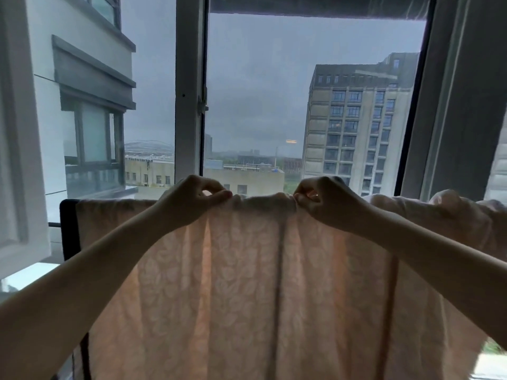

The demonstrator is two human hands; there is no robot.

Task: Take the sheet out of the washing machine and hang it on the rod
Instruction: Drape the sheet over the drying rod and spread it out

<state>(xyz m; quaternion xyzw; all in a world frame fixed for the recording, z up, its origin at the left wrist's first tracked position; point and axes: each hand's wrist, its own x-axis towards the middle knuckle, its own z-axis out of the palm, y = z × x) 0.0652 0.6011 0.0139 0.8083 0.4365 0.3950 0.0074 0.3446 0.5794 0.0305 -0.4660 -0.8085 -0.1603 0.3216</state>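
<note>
A pale pink patterned sheet (247,283) hangs in front of a window (260,91), draped over a support hidden under its top fold. The left hand (192,201) and right hand (326,204) each pinch that top edge, fingers (222,195) closed on the cloth, a bunched stretch between them.

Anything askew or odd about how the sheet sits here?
Yes: the sheet is unevenly spread. It hangs flat at the left, but bunches in a lump at the right end. Both hands, left and right, pinch its top edge.
</note>
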